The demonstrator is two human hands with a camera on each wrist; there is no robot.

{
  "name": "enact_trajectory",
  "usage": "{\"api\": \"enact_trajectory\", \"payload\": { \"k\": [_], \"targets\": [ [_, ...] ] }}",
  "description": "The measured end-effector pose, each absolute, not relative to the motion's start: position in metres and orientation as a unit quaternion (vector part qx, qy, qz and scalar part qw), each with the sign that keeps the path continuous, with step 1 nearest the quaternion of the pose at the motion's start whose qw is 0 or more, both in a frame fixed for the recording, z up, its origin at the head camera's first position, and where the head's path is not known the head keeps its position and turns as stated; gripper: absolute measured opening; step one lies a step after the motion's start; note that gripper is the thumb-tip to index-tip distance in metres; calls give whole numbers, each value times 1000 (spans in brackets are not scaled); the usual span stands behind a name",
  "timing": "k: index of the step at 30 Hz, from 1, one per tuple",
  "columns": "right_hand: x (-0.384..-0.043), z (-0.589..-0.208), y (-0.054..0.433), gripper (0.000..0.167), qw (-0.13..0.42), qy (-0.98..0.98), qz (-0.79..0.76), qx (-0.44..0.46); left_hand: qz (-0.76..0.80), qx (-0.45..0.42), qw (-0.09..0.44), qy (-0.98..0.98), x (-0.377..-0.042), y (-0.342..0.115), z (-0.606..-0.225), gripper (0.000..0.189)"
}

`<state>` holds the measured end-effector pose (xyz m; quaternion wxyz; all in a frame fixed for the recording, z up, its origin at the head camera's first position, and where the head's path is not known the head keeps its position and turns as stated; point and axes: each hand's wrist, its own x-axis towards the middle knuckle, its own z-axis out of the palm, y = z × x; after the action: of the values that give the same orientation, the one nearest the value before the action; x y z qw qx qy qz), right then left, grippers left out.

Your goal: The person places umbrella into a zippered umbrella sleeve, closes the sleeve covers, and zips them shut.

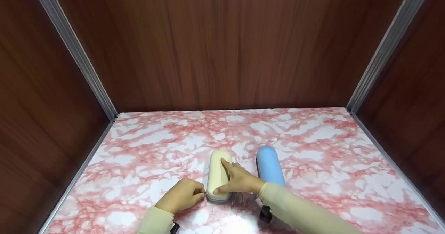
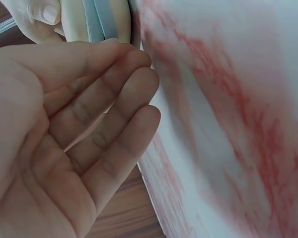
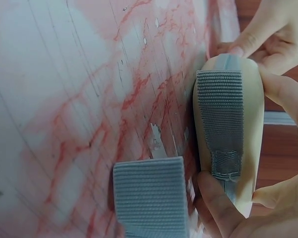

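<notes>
A cream zip case (image 1: 215, 171) with rounded ends lies on the table, and a grey zip band (image 2: 100, 20) runs round its side. My right hand (image 1: 241, 179) holds it from the right, the thumb on the near end and fingers on the top and side. At the near left corner my left hand (image 1: 186, 195) pinches the zipper pull, which its fingertips mostly hide. A grey woven strap (image 3: 220, 119) shows on the cream case's side in the right wrist view. Right of it lies a blue case (image 1: 270, 166), partly covered by my right forearm.
The table (image 1: 139, 164) has a red and white marbled top. Brown wood-grain panels (image 1: 222, 46) close it in at the back and both sides, with metal posts (image 1: 80, 56) at the corners. Another grey strap (image 3: 151, 196) stands out near the right hand.
</notes>
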<state>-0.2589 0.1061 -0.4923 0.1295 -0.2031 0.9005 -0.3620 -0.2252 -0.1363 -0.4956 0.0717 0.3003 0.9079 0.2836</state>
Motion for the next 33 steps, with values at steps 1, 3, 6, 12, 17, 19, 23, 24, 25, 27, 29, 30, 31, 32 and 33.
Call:
{"api": "enact_trajectory", "payload": {
  "k": [1,3,6,12,17,19,23,24,25,27,29,30,31,32,33],
  "targets": [
    [-259,-492,106,119,129,901,-362,-204,282,301,71,908,-225,-136,-496,6],
    [-259,-492,106,120,128,901,-360,-204,280,304,70,908,-224,-136,-495,5],
    [-260,-491,106,120,128,901,-360,-204,281,310,65,906,-224,-137,-495,5],
    [-260,-490,106,120,130,900,-363,-201,287,312,63,904,-222,-137,-494,5],
    [-259,-490,106,119,139,898,-369,-197,291,309,70,903,-220,-138,-495,5],
    [-259,-490,105,119,138,897,-370,-199,291,309,72,903,-220,-138,-495,5],
    [-259,-489,105,120,135,897,-371,-200,297,311,73,900,-219,-138,-495,6],
    [-259,-489,105,120,135,896,-372,-201,298,312,74,899,-219,-138,-495,6],
    [-259,-489,105,120,135,896,-372,-201,299,313,74,898,-219,-138,-495,6],
    [-259,-490,105,120,135,895,-375,-202,299,312,74,899,-219,-138,-495,6],
    [-259,-490,106,120,134,895,-375,-202,298,310,74,900,-218,-137,-495,6],
    [-259,-491,106,120,133,895,-375,-203,299,309,74,900,-217,-137,-495,7],
    [-259,-492,106,120,131,895,-375,-203,300,307,74,900,-217,-137,-495,7],
    [-258,-492,106,120,130,895,-375,-203,300,306,74,900,-216,-137,-495,7],
    [-258,-492,106,120,129,896,-374,-204,301,304,73,901,-216,-137,-494,7]
  ]
}}
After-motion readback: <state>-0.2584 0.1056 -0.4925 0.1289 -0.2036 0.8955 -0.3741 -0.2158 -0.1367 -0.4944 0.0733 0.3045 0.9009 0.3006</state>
